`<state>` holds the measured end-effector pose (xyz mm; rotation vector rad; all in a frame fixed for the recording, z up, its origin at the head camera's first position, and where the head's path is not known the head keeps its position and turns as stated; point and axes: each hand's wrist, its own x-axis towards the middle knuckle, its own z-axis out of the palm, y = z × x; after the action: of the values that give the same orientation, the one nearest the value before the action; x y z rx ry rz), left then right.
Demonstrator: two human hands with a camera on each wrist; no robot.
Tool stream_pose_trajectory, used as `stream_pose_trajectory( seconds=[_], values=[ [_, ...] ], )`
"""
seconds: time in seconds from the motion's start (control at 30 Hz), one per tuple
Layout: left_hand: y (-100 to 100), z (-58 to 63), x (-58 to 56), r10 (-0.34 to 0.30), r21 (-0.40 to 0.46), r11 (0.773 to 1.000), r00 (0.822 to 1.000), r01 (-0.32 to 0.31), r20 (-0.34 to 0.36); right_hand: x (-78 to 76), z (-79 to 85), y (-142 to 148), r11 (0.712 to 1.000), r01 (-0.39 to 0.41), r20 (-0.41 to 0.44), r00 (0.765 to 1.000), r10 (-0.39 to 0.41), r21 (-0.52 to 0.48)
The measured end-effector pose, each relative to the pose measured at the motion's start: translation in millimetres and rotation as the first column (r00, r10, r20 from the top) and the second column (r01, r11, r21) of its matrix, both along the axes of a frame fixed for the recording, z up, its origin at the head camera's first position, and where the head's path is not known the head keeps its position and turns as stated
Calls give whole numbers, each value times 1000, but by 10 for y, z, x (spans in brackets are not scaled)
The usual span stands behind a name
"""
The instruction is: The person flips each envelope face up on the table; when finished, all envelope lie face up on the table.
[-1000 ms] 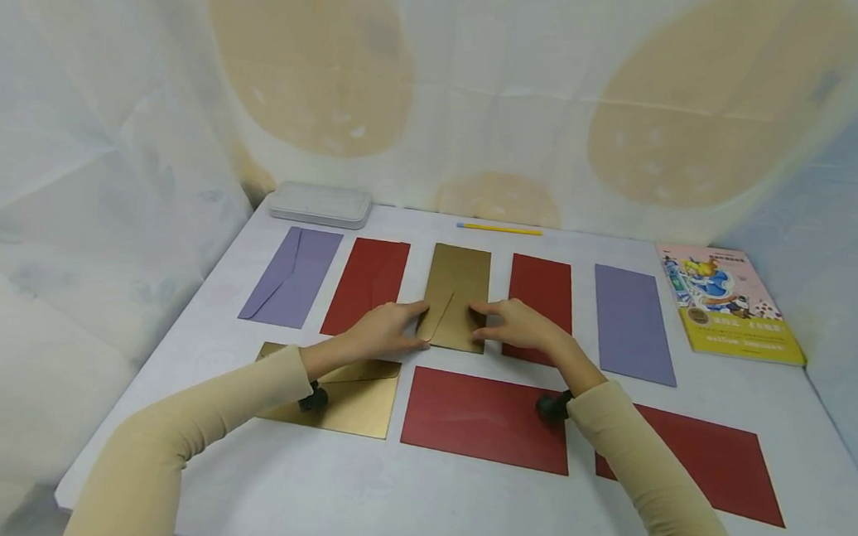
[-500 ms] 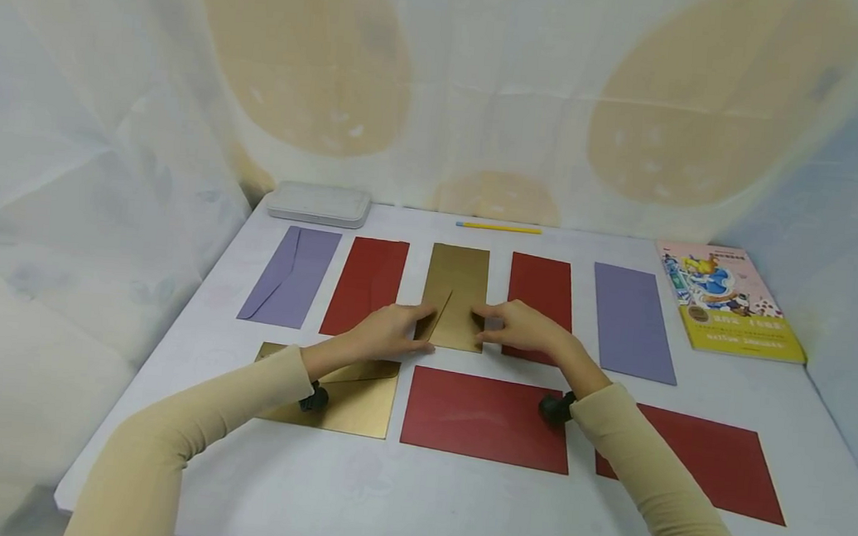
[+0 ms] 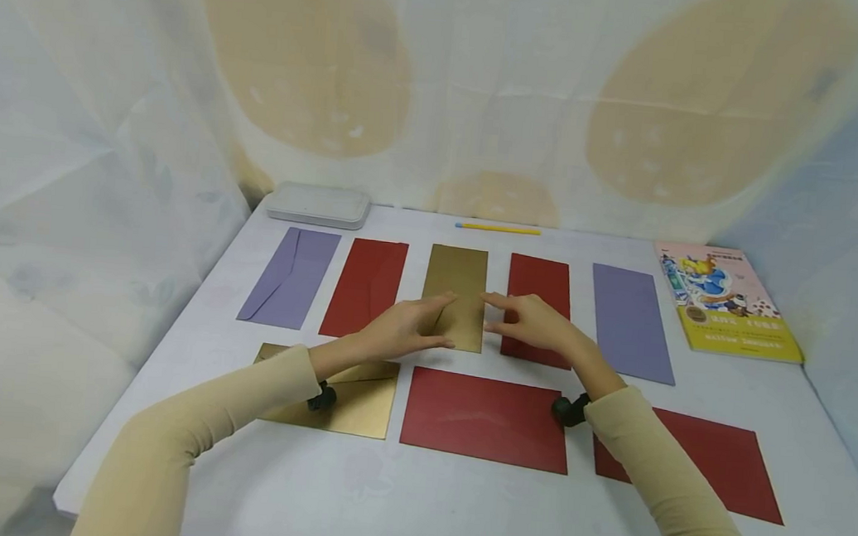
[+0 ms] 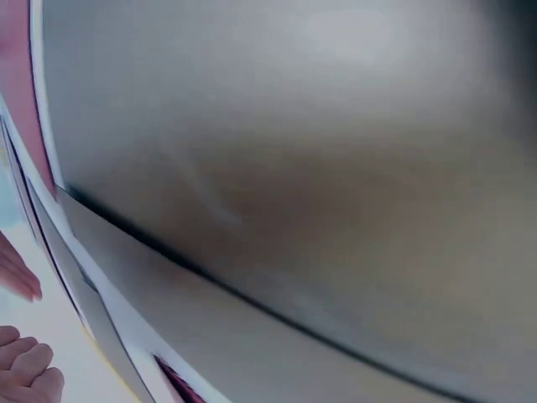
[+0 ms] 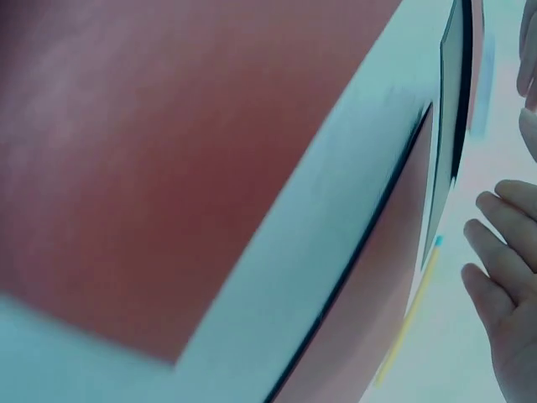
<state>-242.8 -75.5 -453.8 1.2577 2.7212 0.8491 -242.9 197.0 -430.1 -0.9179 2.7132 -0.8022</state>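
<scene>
A gold envelope (image 3: 466, 275) lies upright in the middle of the back row. My left hand (image 3: 402, 328) is over its lower left part, the fingers reaching across it and covering its flap. Whether those fingertips touch the paper I cannot tell. Just off its right edge are the fingertips of my right hand (image 3: 537, 321), thumb and forefinger apart and holding nothing. That hand is over a red envelope (image 3: 540, 280). Beneath my left wrist is another gold envelope (image 3: 360, 404), lying sideways in the front row. The right wrist view shows straight, spread fingers (image 5: 503, 243).
Left of the hands lie a red envelope (image 3: 369, 276) and a purple envelope (image 3: 290, 275); another purple envelope (image 3: 630, 324) lies right. Two red envelopes (image 3: 485, 421) are in front. A grey case (image 3: 317, 205), a pencil (image 3: 499, 229) and a book (image 3: 725, 301) sit farther back.
My left hand has shifted right over the gold envelope, away from its left edge. My right hand has drawn back rightward off the envelope. The envelopes look nearly unmoved.
</scene>
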Motion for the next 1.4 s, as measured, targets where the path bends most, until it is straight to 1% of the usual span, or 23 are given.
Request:
stream_pose_trajectory(
  seconds=[0.23,0.4,0.5,0.57,0.67,0.73,0.87,0.97,1.13,1.33,1.4],
  values=[
    [240,19,-6,-43,19,999,999,42,24,2,-5,157,999,42,13,999,-42,9],
    [436,44,-16,-77,-14,997,997,77,24,-6,-11,292,997,77,18,997,-78,25],
    [558,60,-22,-101,-42,994,995,101,-7,-18,1,379,994,104,16,994,-104,39],
    [634,62,-30,-125,-56,991,992,124,-10,-32,10,436,992,121,15,992,-121,48],
    [741,62,-39,-150,-89,985,989,150,2,-71,5,526,988,144,6,989,-145,64],
    [813,51,-53,-156,-121,980,988,157,16,-105,-4,588,983,167,12,986,-168,75],
    [963,38,-86,-125,-217,968,992,124,11,-189,-24,714,969,226,30,973,-230,99],
    [1066,40,-107,-101,-265,959,995,99,3,-257,-43,797,954,272,42,959,-279,124],
    [1177,34,-120,-77,-294,953,997,72,-4,-330,-83,897,937,313,50,945,-324,158],
    [1226,17,-102,-29,-323,946,999,41,42,-346,-133,925,931,327,57,939,-339,162],
    [1238,1,-103,-20,-338,940,999,32,39,-347,-148,924,930,332,64,936,-345,155]
  ],
)
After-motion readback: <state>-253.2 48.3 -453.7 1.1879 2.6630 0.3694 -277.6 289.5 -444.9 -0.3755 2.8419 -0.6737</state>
